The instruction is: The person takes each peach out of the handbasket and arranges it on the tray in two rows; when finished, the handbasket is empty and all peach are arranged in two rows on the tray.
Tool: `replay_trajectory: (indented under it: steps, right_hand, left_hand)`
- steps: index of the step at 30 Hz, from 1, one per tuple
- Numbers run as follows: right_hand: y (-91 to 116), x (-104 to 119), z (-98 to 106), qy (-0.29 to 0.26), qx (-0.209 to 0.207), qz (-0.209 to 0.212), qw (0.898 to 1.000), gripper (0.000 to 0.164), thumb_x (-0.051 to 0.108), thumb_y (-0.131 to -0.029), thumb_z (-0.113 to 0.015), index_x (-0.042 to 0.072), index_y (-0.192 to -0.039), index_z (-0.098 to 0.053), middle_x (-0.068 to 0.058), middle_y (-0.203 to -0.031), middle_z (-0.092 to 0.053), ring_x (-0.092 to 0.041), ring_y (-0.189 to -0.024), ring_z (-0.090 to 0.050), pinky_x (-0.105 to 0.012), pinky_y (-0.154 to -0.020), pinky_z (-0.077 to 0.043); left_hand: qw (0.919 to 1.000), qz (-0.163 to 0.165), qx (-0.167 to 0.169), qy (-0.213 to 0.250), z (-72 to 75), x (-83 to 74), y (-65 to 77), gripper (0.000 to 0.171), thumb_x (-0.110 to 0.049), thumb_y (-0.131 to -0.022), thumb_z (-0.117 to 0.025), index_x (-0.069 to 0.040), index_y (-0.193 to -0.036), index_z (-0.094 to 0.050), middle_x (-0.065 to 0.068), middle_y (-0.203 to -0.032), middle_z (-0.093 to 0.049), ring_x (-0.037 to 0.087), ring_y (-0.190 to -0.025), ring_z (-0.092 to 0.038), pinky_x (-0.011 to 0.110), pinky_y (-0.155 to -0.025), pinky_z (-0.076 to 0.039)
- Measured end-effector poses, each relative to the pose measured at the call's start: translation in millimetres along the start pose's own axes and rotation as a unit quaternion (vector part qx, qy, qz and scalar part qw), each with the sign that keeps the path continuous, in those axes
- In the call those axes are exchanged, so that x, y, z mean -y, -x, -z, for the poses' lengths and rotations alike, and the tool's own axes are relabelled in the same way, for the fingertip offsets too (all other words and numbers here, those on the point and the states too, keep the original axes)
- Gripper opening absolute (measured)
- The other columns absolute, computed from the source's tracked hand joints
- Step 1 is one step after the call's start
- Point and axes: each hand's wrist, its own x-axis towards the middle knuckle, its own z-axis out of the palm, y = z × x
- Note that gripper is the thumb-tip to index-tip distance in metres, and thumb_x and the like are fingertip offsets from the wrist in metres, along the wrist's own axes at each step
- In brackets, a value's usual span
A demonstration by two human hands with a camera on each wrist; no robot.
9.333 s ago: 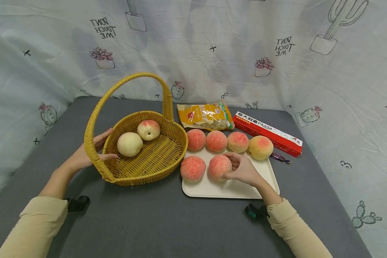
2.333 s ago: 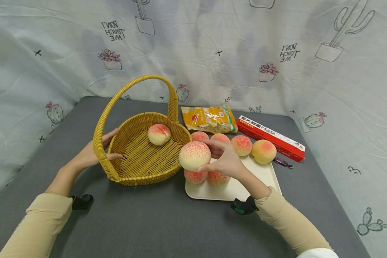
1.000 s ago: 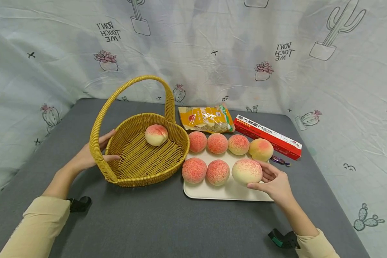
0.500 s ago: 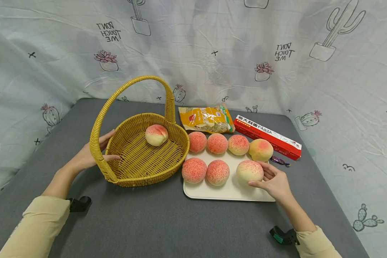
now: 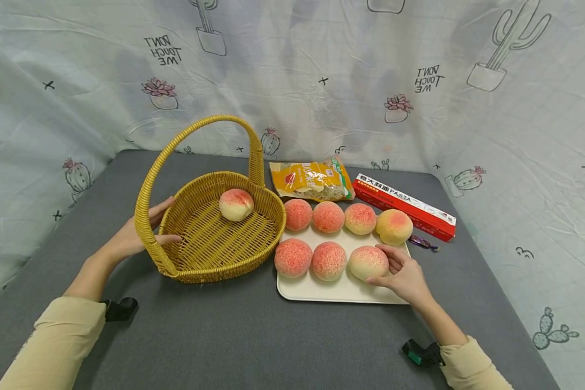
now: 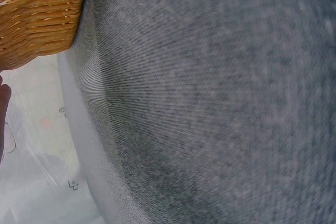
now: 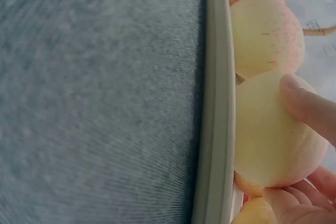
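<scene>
In the head view my right hand (image 5: 402,275) holds a pale peach with a pink blush (image 5: 369,263), thumb in front and fingers behind. It rests at the right end of the front row on the cream tray (image 5: 322,293); in the right wrist view this peach (image 7: 273,129) nearly touches its neighbour (image 7: 268,35). My left hand (image 5: 135,234) grips the left rim of a yellow wicker basket (image 5: 224,265), its thumb inside and its fingers partly hidden by the wall. One red-and-white peach (image 5: 236,205) lies in the basket.
Two redder peaches (image 5: 293,258) complete the front row, with several peaches (image 5: 328,216) behind, the rightmost yellowish (image 5: 394,227). Beyond the tray lie a yellow food bag (image 5: 312,180), a red pasta box (image 5: 404,207) and a purple-wrapped candy (image 5: 424,243). A printed curtain (image 5: 292,70) hangs behind.
A pale peach left the basket in my right hand, passed over to the tray's right side, was lowered, and has shifted slightly left toward the front row. My left hand stays on the basket.
</scene>
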Motion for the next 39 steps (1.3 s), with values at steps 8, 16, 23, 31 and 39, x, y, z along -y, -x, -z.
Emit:
replay_trajectory:
  steps: [8, 16, 23, 31, 39]
  right_hand:
    - [1, 1, -5, 0.026, 0.002, 0.041, 0.999, 0.08, -0.003, -0.066, -0.088, -0.01, -0.135, -0.048, -0.029, -0.134, -0.052, -0.041, -0.127, -0.046, -0.01, -0.094, -0.037]
    - [2, 2, -4, 0.037, 0.022, 0.071, 0.997, 0.084, -0.002, -0.065, -0.088, -0.014, -0.136, -0.045, -0.031, -0.136, -0.048, -0.043, -0.129, -0.043, -0.006, -0.094, -0.033]
    - [2, 10, 2, 0.057, 0.028, 0.078, 0.995, 0.085, 0.002, -0.067, -0.089, -0.013, -0.137, -0.044, -0.03, -0.139, -0.046, -0.043, -0.131, -0.042, -0.026, -0.102, -0.037]
    - [-10, 37, 9, 0.042, 0.036, 0.083, 0.995, 0.086, 0.004, -0.072, -0.086, -0.012, -0.142, -0.038, -0.029, -0.146, -0.04, -0.041, -0.136, -0.036, -0.043, -0.105, -0.032]
    - [-38, 81, 6, 0.014, 0.061, 0.12, 0.991, 0.086, 0.003, -0.077, -0.082, -0.006, -0.148, -0.033, -0.023, -0.152, -0.033, -0.034, -0.142, -0.029, -0.047, -0.111, -0.026]
  left_hand:
    - [1.0, 0.008, 0.001, 0.002, 0.1, -0.5, 0.3, 0.1, -0.014, -0.084, -0.078, -0.014, -0.158, -0.01, 0.021, -0.16, -0.008, 0.047, -0.139, -0.023, 0.063, -0.104, -0.027]
    - [0.9999, 0.009, 0.005, 0.008, -0.3, -0.7, 0.5, 0.1, -0.014, -0.085, -0.077, -0.016, -0.158, -0.009, 0.021, -0.16, -0.007, 0.046, -0.14, -0.021, 0.062, -0.105, -0.026]
    - [0.9999, -0.012, 0.002, 0.012, 0.2, -1.4, 0.6, 0.097, -0.012, -0.085, -0.076, -0.014, -0.158, -0.011, 0.021, -0.159, -0.012, 0.046, -0.14, -0.023, 0.008, -0.098, -0.031]
    - [0.9996, -0.025, -0.002, 0.013, 0.3, -1.7, 0.4, 0.097, -0.01, -0.085, -0.076, -0.012, -0.158, -0.012, 0.023, -0.158, -0.016, 0.048, -0.138, -0.025, -0.001, -0.088, -0.028]
    - [0.9999, -0.015, -0.001, 0.004, 0.7, -3.2, 1.3, 0.098, -0.013, -0.085, -0.077, -0.013, -0.158, -0.012, 0.022, -0.158, -0.016, 0.047, -0.139, -0.025, 0.009, -0.098, -0.032]
